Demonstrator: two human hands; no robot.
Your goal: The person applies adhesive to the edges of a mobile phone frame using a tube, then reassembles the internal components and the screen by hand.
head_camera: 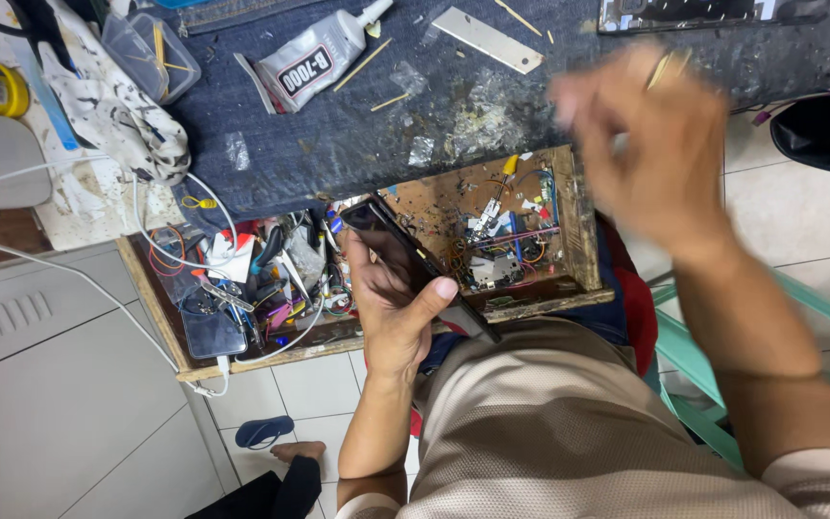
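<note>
Looking down on a dark blue cloth-covered bench (357,135), stained and scuffed, with an open wooden drawer (578,231) pulled out beneath it, crammed with wires, small parts and tools. Lower in view, beige-clad lap (549,423) and a green stool frame (703,375) off to the side. Right hand (660,154) raised over the bench edge, blurred, fingers bunched; something thin and pale seems pinched at the fingertips, but too smeared to tell what, or how firm the grip is. Left hand (396,308) closed around a dark phone (415,269), thumb across its lower end, device tilted and held over the drawer's front edge. Up on the bench, a glue tube (314,53) lying on its side, a flat metal blade (487,40) near it, and scattered wooden sticks (365,63)
</note>
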